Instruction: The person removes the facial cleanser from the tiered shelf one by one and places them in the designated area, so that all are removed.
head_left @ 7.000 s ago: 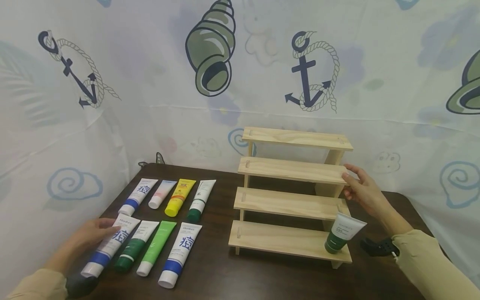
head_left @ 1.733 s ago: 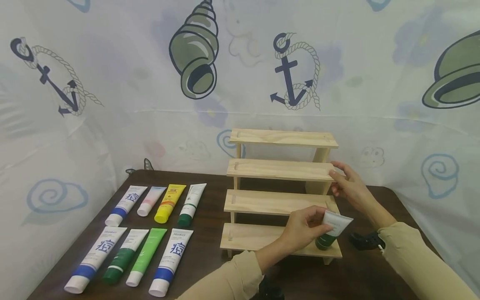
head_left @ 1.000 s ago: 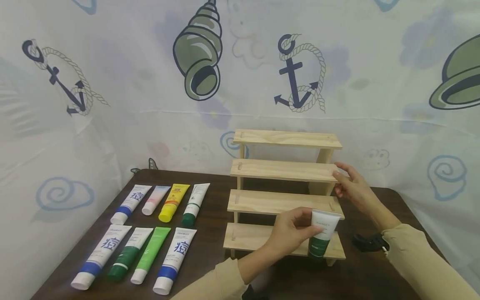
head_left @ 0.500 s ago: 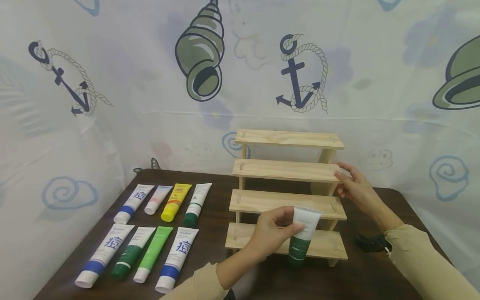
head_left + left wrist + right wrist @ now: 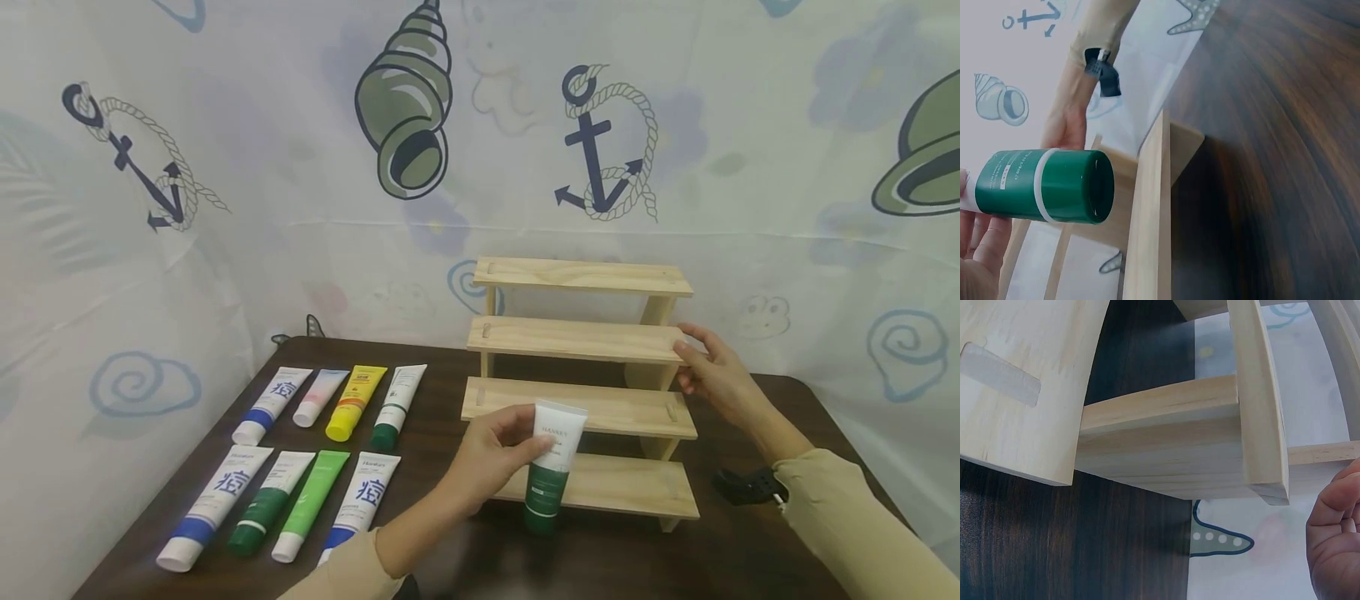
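My left hand (image 5: 487, 457) pinches a white squeeze tube with a green cap end (image 5: 551, 468) by its upper part, in front of the lowest step of a tiered wooden display rack (image 5: 577, 337). The tube is held cap down and slightly tilted. In the left wrist view its green end (image 5: 1079, 186) points towards the rack's lowest board (image 5: 1150, 212), apart from it. At the right end of the second board from the top, my right hand (image 5: 716, 371) grips the edge. Only part of the right hand (image 5: 1338, 531) shows in the right wrist view.
Two rows of tubes lie on the dark wooden table (image 5: 442, 542) at left, among them a yellow one (image 5: 356, 403) and a light green one (image 5: 311, 504). My left sleeve (image 5: 352, 571) covers part of a blue-and-white tube (image 5: 365, 492). A printed cloth (image 5: 510, 183) hangs behind.
The green-and-white tube stood at the right end of the lowest step. My left hand came over from the left tubes, took it, lifted it off and carried it left. My right hand stayed.
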The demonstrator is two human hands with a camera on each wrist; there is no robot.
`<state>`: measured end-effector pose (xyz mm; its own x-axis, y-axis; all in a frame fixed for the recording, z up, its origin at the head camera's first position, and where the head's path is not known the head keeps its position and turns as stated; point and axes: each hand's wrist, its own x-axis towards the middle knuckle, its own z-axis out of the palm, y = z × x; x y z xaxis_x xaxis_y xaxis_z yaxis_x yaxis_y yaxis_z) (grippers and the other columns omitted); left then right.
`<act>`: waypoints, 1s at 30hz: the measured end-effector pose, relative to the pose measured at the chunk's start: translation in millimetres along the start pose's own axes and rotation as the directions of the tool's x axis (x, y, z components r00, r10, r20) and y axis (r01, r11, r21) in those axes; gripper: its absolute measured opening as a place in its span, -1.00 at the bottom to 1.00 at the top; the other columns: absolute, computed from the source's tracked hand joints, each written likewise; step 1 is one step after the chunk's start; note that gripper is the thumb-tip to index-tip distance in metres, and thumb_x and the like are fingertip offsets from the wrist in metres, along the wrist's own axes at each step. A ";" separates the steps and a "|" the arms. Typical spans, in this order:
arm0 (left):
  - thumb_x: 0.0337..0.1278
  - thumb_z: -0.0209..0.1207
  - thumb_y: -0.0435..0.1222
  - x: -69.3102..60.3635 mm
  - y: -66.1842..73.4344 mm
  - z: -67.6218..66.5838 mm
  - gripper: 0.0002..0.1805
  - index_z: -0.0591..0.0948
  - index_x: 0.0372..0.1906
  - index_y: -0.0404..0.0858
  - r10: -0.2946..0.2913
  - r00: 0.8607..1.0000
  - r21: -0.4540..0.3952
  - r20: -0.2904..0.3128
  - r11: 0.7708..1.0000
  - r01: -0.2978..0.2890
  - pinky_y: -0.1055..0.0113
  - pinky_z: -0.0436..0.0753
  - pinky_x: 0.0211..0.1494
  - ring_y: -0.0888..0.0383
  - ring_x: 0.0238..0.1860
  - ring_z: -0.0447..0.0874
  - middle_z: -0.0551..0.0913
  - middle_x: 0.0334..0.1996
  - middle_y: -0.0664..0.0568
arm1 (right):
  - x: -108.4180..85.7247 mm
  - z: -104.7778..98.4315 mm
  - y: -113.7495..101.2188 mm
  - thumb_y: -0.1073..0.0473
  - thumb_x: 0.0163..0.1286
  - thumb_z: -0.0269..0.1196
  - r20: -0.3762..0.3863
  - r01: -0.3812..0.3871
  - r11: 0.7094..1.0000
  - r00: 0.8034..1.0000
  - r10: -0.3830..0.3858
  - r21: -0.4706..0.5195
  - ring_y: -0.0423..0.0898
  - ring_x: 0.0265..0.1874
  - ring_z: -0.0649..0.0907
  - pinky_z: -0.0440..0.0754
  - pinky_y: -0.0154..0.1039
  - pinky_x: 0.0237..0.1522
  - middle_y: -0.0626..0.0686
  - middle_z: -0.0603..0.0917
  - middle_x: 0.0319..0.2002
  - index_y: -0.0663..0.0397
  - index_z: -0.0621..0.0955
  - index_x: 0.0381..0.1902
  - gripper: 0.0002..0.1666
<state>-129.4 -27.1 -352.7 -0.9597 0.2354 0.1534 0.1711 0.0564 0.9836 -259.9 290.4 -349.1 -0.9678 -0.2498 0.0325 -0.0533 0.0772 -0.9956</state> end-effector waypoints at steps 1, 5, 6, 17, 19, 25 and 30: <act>0.11 0.25 -0.33 -1.1 -0.1 -3.7 -0.61 0.57 0.06 -0.36 -0.008 1.000 0.003 -0.007 1.000 0.008 0.39 0.66 -0.15 0.17 -0.22 0.66 0.67 -0.14 -0.20 | -0.2 0.3 -0.3 0.05 0.44 0.06 0.000 0.001 1.000 1.000 -0.001 0.000 -0.30 -0.63 0.49 0.47 -0.45 -0.59 -0.15 0.53 -0.52 0.14 0.02 0.38 -0.29; 0.11 0.25 -0.34 -5.3 -1.0 -19.3 -0.59 0.55 0.08 -0.36 -0.043 0.999 0.013 -0.033 0.999 0.043 0.34 0.68 -0.14 0.18 -0.23 0.65 0.67 -0.14 -0.19 | 0.1 0.2 0.5 0.05 0.45 0.05 0.005 0.001 1.000 1.000 -0.001 -0.009 -0.29 -0.63 0.48 0.47 -0.45 -0.59 -0.15 0.53 -0.52 0.14 0.01 0.38 -0.29; 0.10 0.25 -0.34 -6.0 -1.5 -23.1 -0.59 0.55 0.08 -0.36 -0.050 0.998 0.014 -0.041 0.999 0.051 0.33 0.68 -0.15 0.17 -0.23 0.65 0.67 -0.14 -0.20 | 0.1 0.2 0.4 0.05 0.45 0.05 0.006 0.000 1.000 1.000 0.000 -0.009 -0.29 -0.63 0.48 0.47 -0.45 -0.59 -0.15 0.53 -0.52 0.15 0.01 0.38 -0.28; 0.08 0.28 -0.32 -13.8 -2.7 -59.7 -0.53 0.53 0.13 -0.35 -0.147 0.978 0.047 -0.151 0.987 0.155 0.22 0.68 -0.10 0.08 -0.14 0.64 0.65 -0.08 -0.17 | 0.3 -4.1 -1.8 0.04 0.44 0.06 -0.004 -0.017 1.000 1.000 0.017 -0.010 -0.29 -0.62 0.49 0.48 -0.44 -0.58 -0.13 0.54 -0.52 0.06 0.01 0.39 -0.28; 0.07 0.28 -0.31 -15.7 -3.2 -65.0 -0.53 0.53 0.12 -0.33 -0.157 0.973 0.066 -0.171 0.983 0.170 0.22 0.68 -0.11 0.07 -0.14 0.64 0.65 -0.07 -0.16 | 0.2 -4.2 -1.8 0.04 0.44 0.06 -0.006 -0.018 1.000 1.000 0.018 -0.012 -0.29 -0.63 0.49 0.48 -0.45 -0.59 -0.13 0.54 -0.52 0.06 0.01 0.39 -0.28; 0.07 0.29 -0.29 -21.9 -5.1 -81.3 -0.54 0.55 0.11 -0.31 -0.211 0.947 0.085 -0.242 0.968 0.237 0.23 0.68 -0.17 0.09 -0.19 0.63 0.66 -0.08 -0.14 | 1.0 -3.0 0.0 0.05 0.44 0.07 -0.001 -0.026 1.000 1.000 0.026 0.000 -0.29 -0.63 0.49 0.48 -0.45 -0.59 -0.14 0.54 -0.53 0.12 -0.03 0.42 -0.23; 0.08 0.28 -0.27 -26.9 -6.1 -94.7 -0.52 0.52 0.14 -0.31 -0.233 0.932 0.098 -0.277 0.958 0.269 0.22 0.68 -0.13 0.09 -0.17 0.64 0.65 -0.04 -0.17 | 1.3 -3.1 0.4 0.05 0.44 0.06 0.007 -0.024 1.000 1.000 0.024 -0.005 -0.29 -0.63 0.49 0.48 -0.45 -0.59 -0.14 0.54 -0.52 0.13 -0.05 0.43 -0.22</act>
<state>-125.7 -125.7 -353.9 -0.9962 -0.0630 -0.0603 -0.0724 0.2125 0.9745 -261.9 293.1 -349.2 -0.9670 -0.2545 0.0079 -0.0312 0.0877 -0.9957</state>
